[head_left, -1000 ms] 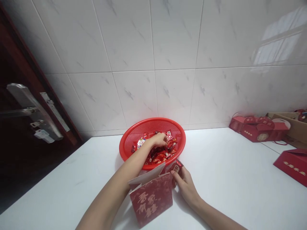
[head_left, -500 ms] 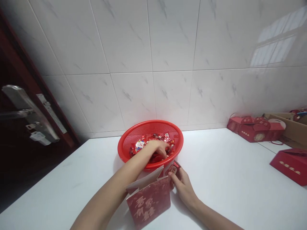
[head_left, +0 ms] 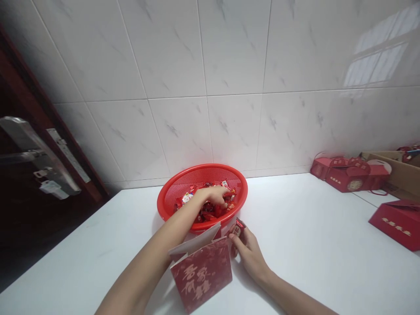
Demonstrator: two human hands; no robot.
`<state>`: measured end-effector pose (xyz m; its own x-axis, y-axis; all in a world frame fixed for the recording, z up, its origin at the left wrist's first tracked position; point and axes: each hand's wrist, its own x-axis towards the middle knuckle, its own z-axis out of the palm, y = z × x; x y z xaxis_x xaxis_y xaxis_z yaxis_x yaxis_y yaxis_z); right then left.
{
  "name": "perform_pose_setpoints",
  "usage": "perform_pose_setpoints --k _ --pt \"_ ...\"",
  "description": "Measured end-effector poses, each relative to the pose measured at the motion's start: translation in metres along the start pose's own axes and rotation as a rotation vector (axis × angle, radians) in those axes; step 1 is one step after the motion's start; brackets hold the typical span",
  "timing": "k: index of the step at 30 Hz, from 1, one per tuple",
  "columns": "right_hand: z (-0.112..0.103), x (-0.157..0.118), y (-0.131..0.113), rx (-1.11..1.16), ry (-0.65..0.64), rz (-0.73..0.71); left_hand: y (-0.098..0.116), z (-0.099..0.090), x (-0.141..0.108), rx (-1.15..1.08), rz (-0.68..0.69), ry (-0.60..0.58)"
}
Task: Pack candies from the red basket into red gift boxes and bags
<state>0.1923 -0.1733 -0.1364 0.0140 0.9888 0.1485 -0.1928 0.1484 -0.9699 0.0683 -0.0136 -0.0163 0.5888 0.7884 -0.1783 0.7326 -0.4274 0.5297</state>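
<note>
My left hand (head_left: 217, 195) is inside the red plastic basket (head_left: 243, 199), reaching down among red-wrapped candies (head_left: 210, 214). Its thumb and forefinger look apart, and the other fingertips are partly hidden. Between the fingers of my right hand (head_left: 248, 251) is a red wrapped candy (head_left: 237, 230) with light printing, just outside the basket's near rim. A dark red paper gift box (head_left: 205, 275) with gold lettering stands below the basket, its top flaps raised. My left forearm passes over its left side, while the right fingers are beside its right edge.
Several red gift boxes (head_left: 349, 177) stand along the wall at the right, next to a cardboard carton (head_left: 400, 175). Another red box (head_left: 397, 223) lies nearer. A dark door with a metal handle (head_left: 36, 153) is at the left of the white table (head_left: 108, 245).
My left hand has moved slightly farther back in the basket, and its fingers have spread. The right hand keeps hold of its candy in nearly the same place. The view has shifted slightly.
</note>
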Motion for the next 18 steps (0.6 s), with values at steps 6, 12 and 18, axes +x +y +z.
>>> perform_pose_setpoints --k 6,12,18 --pt "0.0 0.002 0.004 0.012 -0.003 0.016 0.0 -0.021 0.0 -0.212 0.124 0.1" --pt "0.0 0.002 0.009 -0.003 -0.014 0.01 -0.014 -0.019 -0.012 -0.505 0.22 0.101" --pt "-0.001 0.003 0.01 -0.006 -0.009 0.009 -0.031 -0.023 -0.023 -0.492 0.044 0.281"
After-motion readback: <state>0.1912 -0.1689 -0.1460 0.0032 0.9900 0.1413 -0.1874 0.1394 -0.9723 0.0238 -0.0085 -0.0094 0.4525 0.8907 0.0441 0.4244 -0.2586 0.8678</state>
